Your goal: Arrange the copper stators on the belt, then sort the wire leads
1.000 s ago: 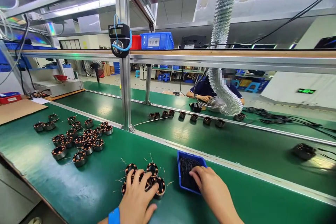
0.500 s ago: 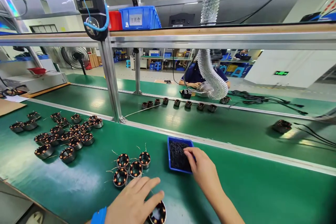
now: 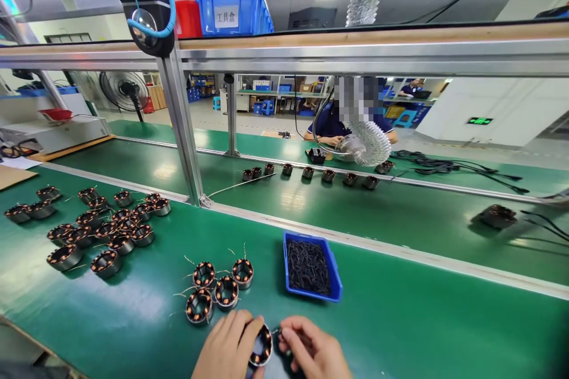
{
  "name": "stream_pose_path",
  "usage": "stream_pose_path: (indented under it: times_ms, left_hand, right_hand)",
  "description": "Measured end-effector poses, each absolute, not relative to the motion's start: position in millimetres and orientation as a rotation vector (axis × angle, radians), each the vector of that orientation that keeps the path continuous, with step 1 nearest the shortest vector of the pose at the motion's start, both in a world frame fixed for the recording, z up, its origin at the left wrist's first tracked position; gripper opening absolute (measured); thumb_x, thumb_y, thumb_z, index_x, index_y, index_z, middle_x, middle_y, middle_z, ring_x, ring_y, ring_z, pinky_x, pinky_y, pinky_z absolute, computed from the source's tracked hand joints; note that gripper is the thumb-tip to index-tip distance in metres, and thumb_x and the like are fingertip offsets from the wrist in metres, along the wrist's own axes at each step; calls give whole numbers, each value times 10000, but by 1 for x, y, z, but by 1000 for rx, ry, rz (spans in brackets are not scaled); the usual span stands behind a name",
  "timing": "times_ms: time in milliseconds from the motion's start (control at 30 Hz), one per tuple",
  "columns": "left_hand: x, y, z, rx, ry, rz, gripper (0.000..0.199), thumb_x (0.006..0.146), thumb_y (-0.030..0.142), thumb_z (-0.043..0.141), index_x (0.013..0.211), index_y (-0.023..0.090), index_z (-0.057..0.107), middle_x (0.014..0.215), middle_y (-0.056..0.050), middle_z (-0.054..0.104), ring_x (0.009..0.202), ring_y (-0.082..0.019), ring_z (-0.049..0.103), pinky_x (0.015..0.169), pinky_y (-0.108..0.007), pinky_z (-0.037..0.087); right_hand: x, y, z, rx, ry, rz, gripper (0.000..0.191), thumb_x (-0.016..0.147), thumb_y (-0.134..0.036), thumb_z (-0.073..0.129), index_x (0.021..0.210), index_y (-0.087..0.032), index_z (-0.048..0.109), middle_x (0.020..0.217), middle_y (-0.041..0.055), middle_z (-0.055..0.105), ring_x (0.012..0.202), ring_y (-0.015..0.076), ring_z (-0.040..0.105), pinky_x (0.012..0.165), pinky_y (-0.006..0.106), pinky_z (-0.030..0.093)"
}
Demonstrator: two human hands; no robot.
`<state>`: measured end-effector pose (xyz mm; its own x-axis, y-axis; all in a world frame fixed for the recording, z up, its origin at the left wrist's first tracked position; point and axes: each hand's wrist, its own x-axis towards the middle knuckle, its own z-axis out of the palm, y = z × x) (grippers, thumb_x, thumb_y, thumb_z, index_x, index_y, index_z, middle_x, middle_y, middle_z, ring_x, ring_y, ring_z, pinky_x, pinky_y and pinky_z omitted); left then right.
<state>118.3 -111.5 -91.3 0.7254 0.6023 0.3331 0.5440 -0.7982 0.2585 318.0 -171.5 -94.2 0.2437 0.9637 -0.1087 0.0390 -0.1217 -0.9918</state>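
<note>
sitting clasped in the left hand (image 3: 229, 343), a ring (image 3: 267, 350) neighbours the pinched right hand (image 3: 313, 348).

the left hand (image 3: 229, 343) is bare, with slender fingers (image 3: 239, 321). the right hand (image 3: 315, 348) is bare too, similarly built.

The bench (image 3: 422, 314) is plain green, edged by silver-grey strips (image 3: 355, 241). The rings (image 3: 226, 307) are dark grey outside, dotted inside with copper orange. The tray (image 3: 336, 275) is blue, its small sticks (image 3: 307, 266) black. A red box (image 3: 187, 19) adjoins a blue box (image 3: 244, 10) with a white label (image 3: 226, 17).
</note>
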Motion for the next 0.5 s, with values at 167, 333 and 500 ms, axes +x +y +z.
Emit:
stream_pose_path:
  times_ms: [167, 333, 500]
  left_hand:
    - [118, -109, -89, 2753, 915, 679, 535, 745, 186, 656, 1270, 233, 568, 1112, -45, 690, 969, -230, 675, 866, -310, 565]
    - [117, -108, -90, 2747, 901, 671, 529, 755, 196, 661, 1273, 240, 566, 1111, -44, 693, 964, -229, 681, 844, -303, 577]
    - [117, -109, -91, 2707, 904, 625, 549, 748, 172, 653, 1285, 244, 561, 1126, -50, 689, 983, -238, 680, 860, -307, 575]
  right_hand:
    - [313, -170, -97, -1456, -1002, 1039, 544, 820, -725, 618, 873, -191, 711, 699, 47, 714, 618, 169, 670, 496, 212, 516]
    - [319, -169, -93, -1468, -1016, 1090, 553, 826, -736, 600, 861, -192, 692, 704, 51, 712, 620, 169, 665, 500, 214, 514]
    - [317, -169, -98, -1466, -1051, 1141, 581, 833, -753, 573, 868, -186, 695, 705, 49, 697, 601, 152, 628, 501, 207, 500]
